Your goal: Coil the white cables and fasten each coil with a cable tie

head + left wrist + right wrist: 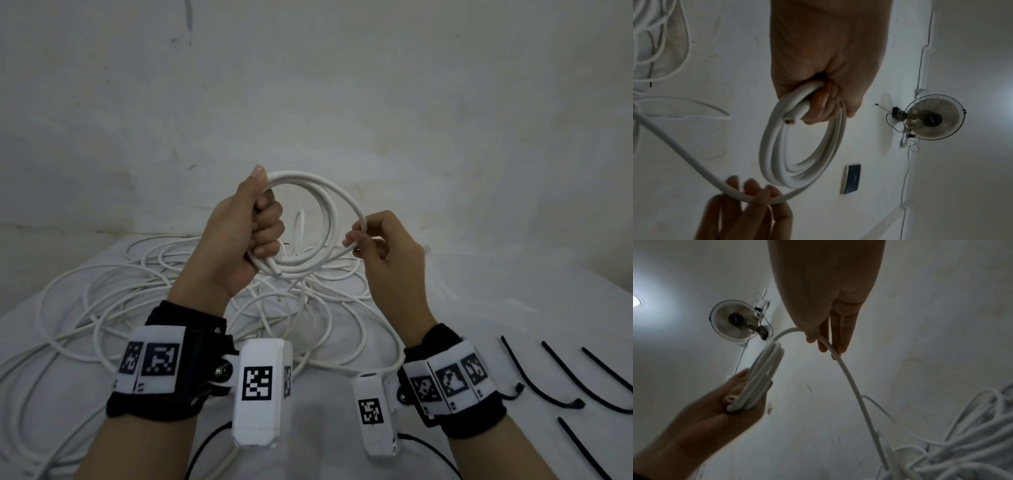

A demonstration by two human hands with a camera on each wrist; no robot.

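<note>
My left hand (261, 219) is raised above the table, fingers curled round a small coil of white cable (329, 205) with several loops; the cut end (276, 272) sticks out below the fist. The coil (803, 146) and gripping left hand (822, 100) show in the left wrist view. My right hand (363, 236) pinches the running cable at the coil's right side. In the right wrist view the right hand (824, 340) holds the strand (851, 379), which trails down to the loose pile (962, 451). Black cable ties (555, 377) lie at the right.
A large tangle of loose white cable (120, 308) covers the white table (479, 291) left and centre. A black tie (582, 448) lies near the front right edge. A bare wall (308, 85) stands close behind. A wall fan (933, 116) hangs high up.
</note>
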